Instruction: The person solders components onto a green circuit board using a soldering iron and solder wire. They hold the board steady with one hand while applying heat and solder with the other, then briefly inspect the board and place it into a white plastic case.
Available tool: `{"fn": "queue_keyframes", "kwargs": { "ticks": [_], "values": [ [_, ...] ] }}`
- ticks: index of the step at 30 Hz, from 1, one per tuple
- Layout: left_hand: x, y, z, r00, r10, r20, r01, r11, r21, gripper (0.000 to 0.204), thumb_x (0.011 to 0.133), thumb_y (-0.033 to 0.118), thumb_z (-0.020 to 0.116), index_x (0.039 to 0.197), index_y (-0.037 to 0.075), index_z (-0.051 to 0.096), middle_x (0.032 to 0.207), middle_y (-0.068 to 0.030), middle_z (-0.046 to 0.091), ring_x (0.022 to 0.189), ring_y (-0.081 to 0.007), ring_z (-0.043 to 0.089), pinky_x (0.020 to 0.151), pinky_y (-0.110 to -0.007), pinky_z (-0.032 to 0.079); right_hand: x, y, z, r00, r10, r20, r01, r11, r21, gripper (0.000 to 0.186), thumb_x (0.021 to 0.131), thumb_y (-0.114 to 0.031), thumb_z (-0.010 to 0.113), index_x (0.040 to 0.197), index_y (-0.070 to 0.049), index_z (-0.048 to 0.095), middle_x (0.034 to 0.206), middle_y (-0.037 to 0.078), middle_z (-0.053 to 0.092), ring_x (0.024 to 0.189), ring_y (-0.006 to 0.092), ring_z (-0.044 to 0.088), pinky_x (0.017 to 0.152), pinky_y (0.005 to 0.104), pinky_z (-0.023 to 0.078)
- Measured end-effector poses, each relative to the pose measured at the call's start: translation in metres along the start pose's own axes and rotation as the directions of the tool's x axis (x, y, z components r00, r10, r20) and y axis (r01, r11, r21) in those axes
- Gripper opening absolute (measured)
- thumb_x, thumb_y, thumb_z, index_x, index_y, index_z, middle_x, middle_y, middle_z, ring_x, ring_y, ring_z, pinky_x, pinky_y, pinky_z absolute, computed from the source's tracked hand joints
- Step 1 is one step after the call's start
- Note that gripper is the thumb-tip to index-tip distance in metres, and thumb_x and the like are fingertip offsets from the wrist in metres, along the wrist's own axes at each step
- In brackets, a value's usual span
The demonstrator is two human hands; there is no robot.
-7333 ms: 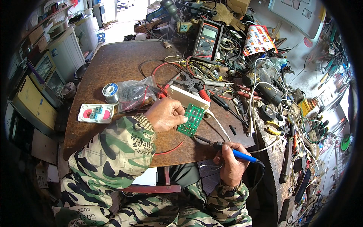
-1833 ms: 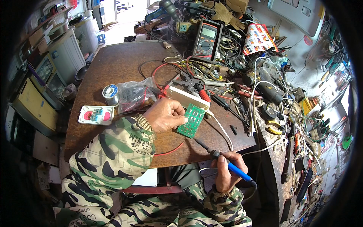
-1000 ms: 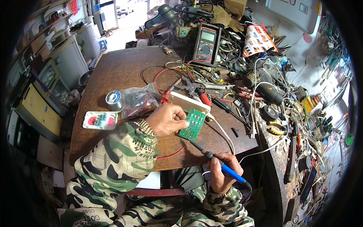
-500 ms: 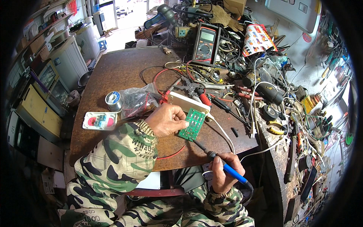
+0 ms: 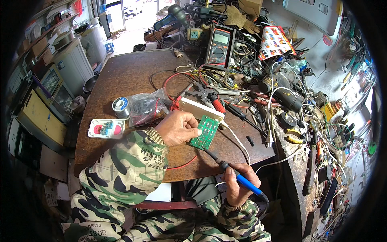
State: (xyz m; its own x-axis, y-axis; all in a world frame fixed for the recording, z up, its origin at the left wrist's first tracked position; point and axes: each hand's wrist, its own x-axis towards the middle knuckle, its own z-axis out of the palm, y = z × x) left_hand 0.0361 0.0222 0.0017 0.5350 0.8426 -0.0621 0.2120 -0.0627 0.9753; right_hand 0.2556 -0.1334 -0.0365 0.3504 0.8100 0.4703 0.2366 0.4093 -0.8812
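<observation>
My left hand (image 5: 177,130) pinches the left side of a green circuit board (image 5: 204,133), held tilted just in front of a white power strip (image 5: 199,108). My right hand (image 5: 241,183) grips a blue soldering iron (image 5: 251,185), whose tip is at the board's lower edge; whether it touches is unclear. Left of these lie a solder spool (image 5: 121,108), a clear plastic bag (image 5: 143,109) with contents I cannot make out, and a small white case (image 5: 107,131) with pink and blue items in it. A red wire runs below the board.
The wooden table (image 5: 100,84) carries a multimeter (image 5: 219,47) at the back. Tangled cables, pliers, screwdrivers (image 5: 242,113) and a dark cylinder (image 5: 292,100) crowd its right side and the cluttered bench (image 5: 298,169) beside it. Cabinets (image 5: 72,62) line the left wall.
Since the earliest frame my right hand and the iron have shifted left and the whole view slightly. Over the last second little differs; both hands keep their hold.
</observation>
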Motion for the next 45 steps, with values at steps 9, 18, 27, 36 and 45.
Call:
{"fn": "queue_keyframes", "kwargs": {
  "ticks": [9, 18, 27, 36, 45],
  "values": [
    [0.000, 0.002, 0.001, 1.000, 0.004, 0.007, -0.004, 1.000, 0.009, 0.022, 0.091, 0.012, 0.076, 0.102, -0.003, 0.064, 0.091, -0.0036, 0.067, 0.082, -0.0071, 0.063, 0.070, -0.023, 0.052, 0.004, -0.006, 0.002, 0.999, -0.023, 0.030, 0.025, 0.998, -0.066, 0.016, 0.082, -0.007, 0.078, 0.092, 0.004, 0.072, 0.076, 0.010, 0.070, 0.060, 0.0094, 0.061, 0.057, 0.0233, 0.047],
    [0.007, -0.003, 0.003, 1.000, 0.019, 0.020, -0.019, 0.999, 0.036, 0.022, 0.091, 0.011, 0.076, 0.101, -0.004, 0.063, 0.092, -0.0041, 0.067, 0.083, -0.0079, 0.063, 0.071, -0.024, 0.052, 0.006, -0.007, 0.001, 0.998, -0.050, 0.038, 0.055, 0.989, -0.139, 0.016, 0.082, -0.007, 0.078, 0.091, 0.005, 0.072, 0.075, 0.011, 0.070, 0.060, 0.0101, 0.062, 0.056, 0.0238, 0.047],
    [0.003, -0.003, 0.001, 1.000, 0.005, -0.011, -0.005, 0.999, 0.049, 0.022, 0.090, 0.011, 0.076, 0.101, -0.004, 0.063, 0.091, -0.0044, 0.067, 0.082, -0.0083, 0.064, 0.071, -0.024, 0.053, 0.005, -0.003, 0.002, 0.998, 0.056, -0.002, -0.057, 0.998, -0.010, 0.018, 0.082, -0.008, 0.078, 0.091, 0.006, 0.072, 0.076, 0.013, 0.071, 0.065, 0.0154, 0.065, 0.062, 0.0267, 0.050],
    [0.003, -0.001, 0.001, 1.000, 0.005, 0.004, -0.005, 0.999, 0.043, 0.022, 0.090, 0.011, 0.076, 0.100, -0.003, 0.063, 0.090, -0.0039, 0.067, 0.082, -0.0077, 0.063, 0.070, -0.024, 0.053, 0.005, -0.002, 0.004, 1.000, 0.025, -0.004, -0.025, 0.998, -0.052, 0.018, 0.081, -0.008, 0.079, 0.090, 0.006, 0.072, 0.074, 0.012, 0.070, 0.062, 0.0140, 0.063, 0.059, 0.0260, 0.049],
    [0.002, -0.001, 0.001, 1.000, 0.005, -0.007, -0.005, 0.999, 0.051, 0.022, 0.090, 0.010, 0.076, 0.101, -0.004, 0.063, 0.090, -0.0040, 0.067, 0.081, -0.0079, 0.063, 0.069, -0.024, 0.053, 0.005, -0.001, 0.003, 0.999, 0.033, 0.009, -0.032, 0.997, -0.069, 0.018, 0.080, -0.008, 0.079, 0.090, 0.005, 0.073, 0.072, 0.011, 0.069, 0.061, 0.0138, 0.062, 0.059, 0.0258, 0.048]
  ]
}}
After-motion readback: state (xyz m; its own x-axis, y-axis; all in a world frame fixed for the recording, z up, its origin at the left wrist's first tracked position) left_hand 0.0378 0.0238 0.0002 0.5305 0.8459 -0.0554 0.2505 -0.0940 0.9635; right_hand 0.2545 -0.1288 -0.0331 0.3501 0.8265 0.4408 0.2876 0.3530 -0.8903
